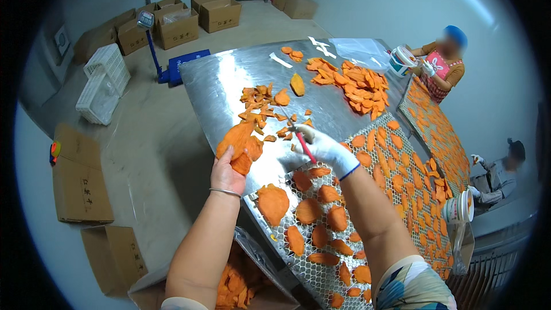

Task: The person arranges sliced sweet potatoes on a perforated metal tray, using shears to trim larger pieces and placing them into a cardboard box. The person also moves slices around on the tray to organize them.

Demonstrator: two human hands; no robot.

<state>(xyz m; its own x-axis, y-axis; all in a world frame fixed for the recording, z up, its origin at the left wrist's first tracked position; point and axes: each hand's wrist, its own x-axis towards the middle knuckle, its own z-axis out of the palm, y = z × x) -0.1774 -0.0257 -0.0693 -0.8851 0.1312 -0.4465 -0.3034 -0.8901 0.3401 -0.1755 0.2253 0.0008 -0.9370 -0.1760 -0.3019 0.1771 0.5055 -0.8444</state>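
Note:
My bare left hand (228,171) holds several flat orange dried slices (237,140) over the near left edge of the steel table (206,90). My right hand (320,146), in a white glove, grips a pair of scissors with red handles (304,146), their blades pointing away toward small orange trimmings (258,103). Just beyond the trimmings lies one yellowish slice (297,85). A big heap of orange slices (361,86) sits farther back on the steel. Below my hands, a white mesh tray (280,234) carries separate slices, among them a large round one (273,204).
An open carton of orange slices (234,284) stands below the table edge. A person in a blue cap (443,62) holds a white bucket (402,61); another person (499,181) sits at right, near a second bucket (458,207). White crates (105,82) and cartons (178,28) stand on the floor.

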